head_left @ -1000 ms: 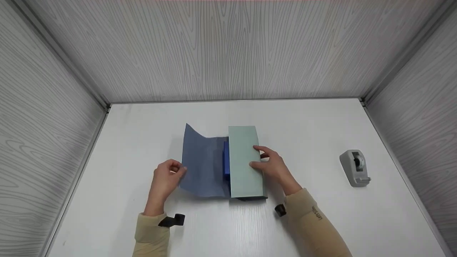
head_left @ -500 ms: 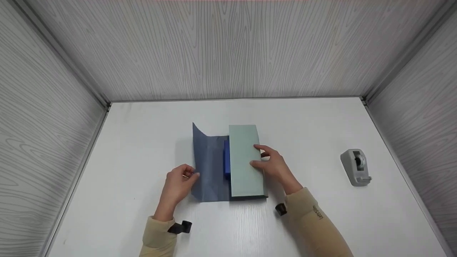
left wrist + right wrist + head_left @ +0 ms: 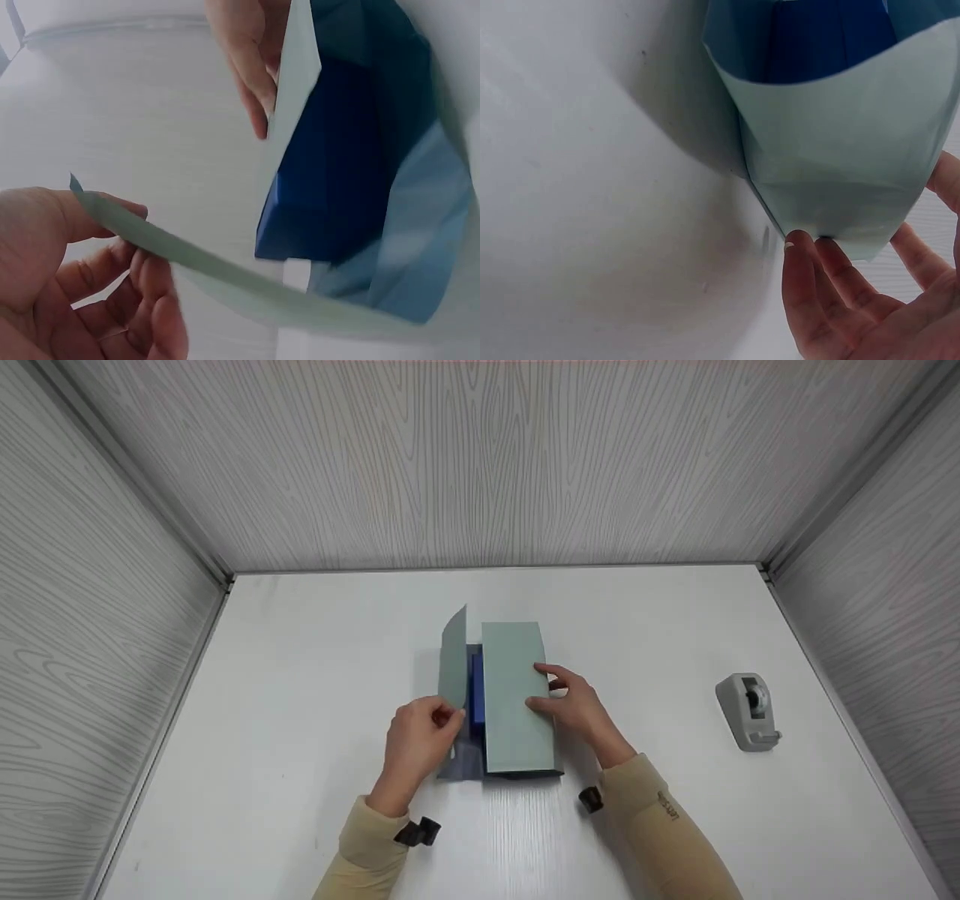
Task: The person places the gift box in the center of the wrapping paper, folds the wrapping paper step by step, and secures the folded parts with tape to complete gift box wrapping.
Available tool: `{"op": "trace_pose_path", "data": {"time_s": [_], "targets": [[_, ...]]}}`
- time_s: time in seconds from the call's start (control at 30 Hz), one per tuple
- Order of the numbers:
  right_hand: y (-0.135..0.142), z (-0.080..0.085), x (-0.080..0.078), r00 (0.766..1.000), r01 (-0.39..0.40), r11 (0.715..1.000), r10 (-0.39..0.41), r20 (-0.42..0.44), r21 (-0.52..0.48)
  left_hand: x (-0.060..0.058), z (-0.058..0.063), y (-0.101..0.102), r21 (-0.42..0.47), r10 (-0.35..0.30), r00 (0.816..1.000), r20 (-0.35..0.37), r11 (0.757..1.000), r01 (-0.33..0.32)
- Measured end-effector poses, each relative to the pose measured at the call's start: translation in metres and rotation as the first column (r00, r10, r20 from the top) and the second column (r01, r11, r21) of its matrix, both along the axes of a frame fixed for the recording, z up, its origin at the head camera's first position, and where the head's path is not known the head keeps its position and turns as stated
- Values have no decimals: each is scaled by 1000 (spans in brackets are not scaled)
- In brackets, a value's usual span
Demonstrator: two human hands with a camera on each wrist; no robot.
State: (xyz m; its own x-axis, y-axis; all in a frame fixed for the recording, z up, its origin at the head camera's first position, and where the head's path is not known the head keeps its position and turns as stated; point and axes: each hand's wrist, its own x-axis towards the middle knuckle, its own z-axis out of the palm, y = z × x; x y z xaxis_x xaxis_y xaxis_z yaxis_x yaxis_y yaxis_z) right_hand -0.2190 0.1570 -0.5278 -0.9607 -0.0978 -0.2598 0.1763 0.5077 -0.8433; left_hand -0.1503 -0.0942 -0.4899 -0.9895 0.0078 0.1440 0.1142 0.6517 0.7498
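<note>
My left hand [image 3: 418, 741] pinches the raised left flap of the paper [image 3: 519, 697], green outside and blue within, between thumb and fingertips, while my right hand [image 3: 576, 706], fingers apart, rests its tips on the folded right flap. The blue box [image 3: 478, 694] sits in the paper, showing between the flaps on a white table [image 3: 247, 720]. Dark lettering on my right sleeve [image 3: 656, 821] is too small to read in full. A grey tape dispenser [image 3: 742, 724] stands well apart, at right.

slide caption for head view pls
Left hand pinches raised paper flap, right hand rests on folded flap, blue box showing between.
</note>
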Motion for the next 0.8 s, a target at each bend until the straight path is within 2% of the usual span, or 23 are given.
{"op": "trace_pose_path", "data": {"time_s": [0.23,0.47,0.63,0.73,0.8], "targets": [[-2,-2,-1,1000,0,1000,0,-25,21,-6,3,23,-57,-65,997,-49,996,62],[-2,-2,-1,1000,1,1000,-1,-21,24,-8,6,23,-62,-50,996,-78,997,45],[0,-2,-1,1000,-7,1000,7,-30,29,-8,4,24,-41,-92,991,-98,995,88],[1,-3,-1,994,-24,997,31,-105,69,-8,2,27,-35,-130,988,-89,991,127],[1,-3,-2,978,-42,992,66,-198,121,-9,0,30,-52,-150,985,-83,988,146]]}}
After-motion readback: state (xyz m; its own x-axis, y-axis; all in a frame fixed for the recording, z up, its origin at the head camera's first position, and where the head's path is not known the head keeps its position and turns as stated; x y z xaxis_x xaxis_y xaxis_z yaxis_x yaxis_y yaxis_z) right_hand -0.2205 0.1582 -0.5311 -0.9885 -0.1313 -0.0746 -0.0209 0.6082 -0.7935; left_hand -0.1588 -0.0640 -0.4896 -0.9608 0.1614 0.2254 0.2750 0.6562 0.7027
